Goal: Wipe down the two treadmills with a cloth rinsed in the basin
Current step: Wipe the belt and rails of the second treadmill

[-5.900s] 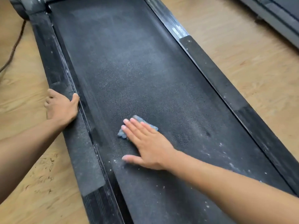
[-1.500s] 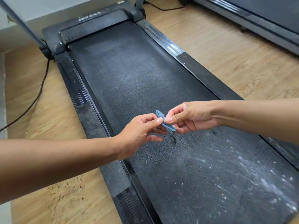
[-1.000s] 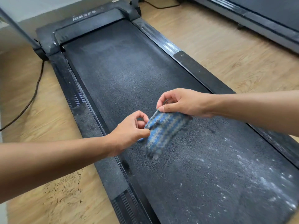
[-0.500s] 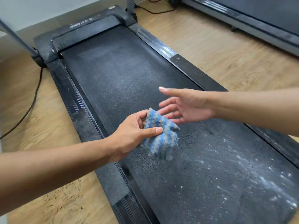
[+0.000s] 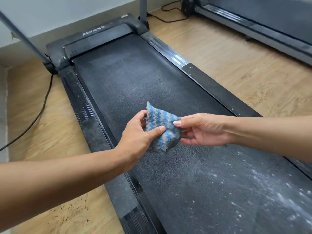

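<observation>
1. Person's got the cloth (image 5: 162, 130), blue and grey stripes, held up over the middle of the near treadmill (image 5: 118, 81). As far as I can see it's not touching the belt.
2. Left hand (image 5: 138, 137) pinches the cloth's left side, thumb across the front and fingers curled behind it.
3. Right hand (image 5: 202, 130) pinches the right edge between thumb and forefinger, with the other fingers loosely curled underneath.
4. The treadmill's belt looks dusty grey, with white specks (image 5: 278, 191) scattered over its near right end.
5. A black cable (image 5: 38, 112) trails over the wooden floor (image 5: 219, 56) left of the treadmill.
6. A second treadmill (image 5: 270, 27) sits off to its right, well apart and only partly in view.
</observation>
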### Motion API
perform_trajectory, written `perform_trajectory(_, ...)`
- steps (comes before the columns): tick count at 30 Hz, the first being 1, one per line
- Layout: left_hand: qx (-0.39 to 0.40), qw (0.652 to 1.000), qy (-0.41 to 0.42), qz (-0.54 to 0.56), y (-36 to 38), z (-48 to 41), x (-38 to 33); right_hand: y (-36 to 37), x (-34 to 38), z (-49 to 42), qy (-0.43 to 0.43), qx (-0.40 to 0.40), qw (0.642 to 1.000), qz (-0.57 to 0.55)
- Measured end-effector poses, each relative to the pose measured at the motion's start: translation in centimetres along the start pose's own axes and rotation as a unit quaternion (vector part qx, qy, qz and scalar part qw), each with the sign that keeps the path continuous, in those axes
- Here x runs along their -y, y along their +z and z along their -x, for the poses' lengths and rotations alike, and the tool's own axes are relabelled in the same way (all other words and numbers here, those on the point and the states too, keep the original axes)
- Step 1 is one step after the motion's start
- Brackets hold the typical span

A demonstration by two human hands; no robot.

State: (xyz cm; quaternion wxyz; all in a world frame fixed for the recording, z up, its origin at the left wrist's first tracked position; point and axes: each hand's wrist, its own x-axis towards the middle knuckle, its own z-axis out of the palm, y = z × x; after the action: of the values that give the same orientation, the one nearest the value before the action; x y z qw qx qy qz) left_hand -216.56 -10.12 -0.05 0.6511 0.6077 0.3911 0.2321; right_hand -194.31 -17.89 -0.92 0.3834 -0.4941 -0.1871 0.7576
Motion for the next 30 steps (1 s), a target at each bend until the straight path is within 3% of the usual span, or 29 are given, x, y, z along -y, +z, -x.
perform_trajectory(5, -0.030, 0.999, -0.007, -0.026, -0.6, 0.0, 0.7, 0.3, -0.1, -0.6, -0.033, -0.035, 0.999, -0.019)
perform_trajectory(9, -0.009, 0.998, 0.020, -0.059, -1.3, -0.4, 0.4, 0.5, 0.0, -0.7, -0.042, -0.052, 0.997, -0.031)
perform_trajectory(16, -0.062, 0.990, 0.010, -0.124, -1.7, -0.5, 0.4, 0.7, 0.0, -0.6, -0.076, -0.093, 0.993, 0.007)
perform_trajectory(20, -0.064, 0.972, 0.043, -0.222, -1.6, -0.7, 1.1, 0.3, -0.1, -0.5, -0.092, -0.141, 0.985, 0.042)
perform_trajectory(24, 0.065, 0.953, 0.127, -0.269, -1.3, -1.0, 1.7, -0.2, 0.5, 1.1, -0.065, -0.111, 0.976, 0.176)
perform_trajectory(27, 0.144, 0.963, 0.092, -0.209, -0.7, -1.4, 2.0, 0.2, 0.4, 1.7, -0.038, -0.095, 0.946, 0.309)
perform_trajectory(30, 0.143, 0.970, 0.063, -0.187, -0.5, -1.6, 3.0, 0.6, -0.7, 1.2, -0.037, -0.090, 0.951, 0.295)
